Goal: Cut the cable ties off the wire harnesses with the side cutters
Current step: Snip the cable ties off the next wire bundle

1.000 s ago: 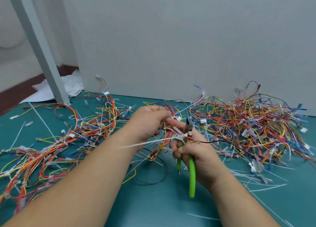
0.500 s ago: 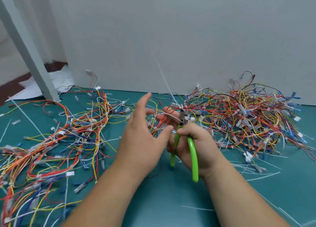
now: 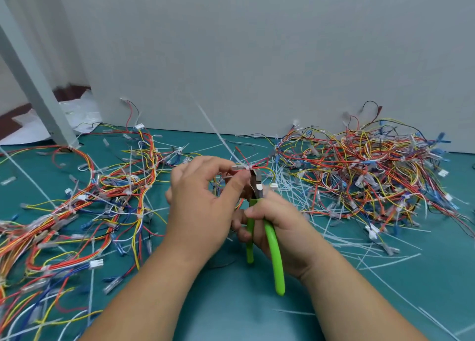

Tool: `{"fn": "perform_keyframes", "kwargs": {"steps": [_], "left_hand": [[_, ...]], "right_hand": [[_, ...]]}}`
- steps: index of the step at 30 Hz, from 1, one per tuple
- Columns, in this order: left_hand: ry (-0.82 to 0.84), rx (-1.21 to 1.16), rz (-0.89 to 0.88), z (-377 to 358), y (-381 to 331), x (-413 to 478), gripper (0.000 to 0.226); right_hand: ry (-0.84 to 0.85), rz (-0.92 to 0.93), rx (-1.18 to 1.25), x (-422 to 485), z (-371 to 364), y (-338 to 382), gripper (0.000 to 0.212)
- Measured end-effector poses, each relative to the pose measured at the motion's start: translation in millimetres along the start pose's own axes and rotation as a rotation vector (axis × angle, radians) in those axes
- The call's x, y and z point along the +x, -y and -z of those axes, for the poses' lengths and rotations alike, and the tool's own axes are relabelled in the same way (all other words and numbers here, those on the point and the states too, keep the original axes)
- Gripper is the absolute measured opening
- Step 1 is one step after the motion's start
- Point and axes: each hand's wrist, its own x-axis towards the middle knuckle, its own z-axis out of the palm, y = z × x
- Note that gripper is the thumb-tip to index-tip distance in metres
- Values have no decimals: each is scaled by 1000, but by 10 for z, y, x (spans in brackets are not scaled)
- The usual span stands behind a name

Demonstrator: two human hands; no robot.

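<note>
**Regrip at the cutter nose**

Half a second ago our left hand [image 3: 200, 207] was splayed, fingers straight and off the wires. Now its thumb and forefinger pinch the harness [image 3: 257, 162] again, the other fingers curled behind. Our right hand [image 3: 280, 227] has kept its clench round the green handles of the cutters [image 3: 276, 258], whose nose points up just right of the pinching fingertips.

The tie [image 3: 248, 169] sits at those fingertips, touching or nearly touching the blades; we cannot tell whether they have bitten. Its tail [image 3: 213, 127] rises from the fingers toward the wall. We read this as a fresh hold that sets the next tie up for the snip, with the cut itself not yet done.

Offcuts [image 3: 295, 194] lie just right of the right fingers, and a pile [image 3: 372, 165] of harnesses waits well beyond them.
</note>
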Motion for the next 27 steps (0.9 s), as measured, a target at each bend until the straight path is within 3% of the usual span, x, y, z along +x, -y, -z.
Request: {"fn": "perform_keyframes", "kwargs": {"steps": [5, 9, 13, 18, 22, 27], "left_hand": [[-58, -351, 53, -7, 45, -44, 11], [-145, -342, 66, -5, 94, -49, 13], [-276, -393, 135, 32, 170, 27, 18], [-289, -434, 167, 20, 261, 69, 8], [-234, -344, 149, -8, 355, 54, 19], [-180, -248, 220, -30, 423, 67, 9]], "right_hand": [[-41, 103, -8, -4, 28, -12, 75], [-8, 95, -29, -17, 13, -22, 72], [23, 81, 101, -20, 19, -15, 73], [117, 57, 259, -43, 54, 109, 75], [250, 3, 26, -137, 54, 152, 91], [194, 64, -330, -189, 2, 122, 71]]}}
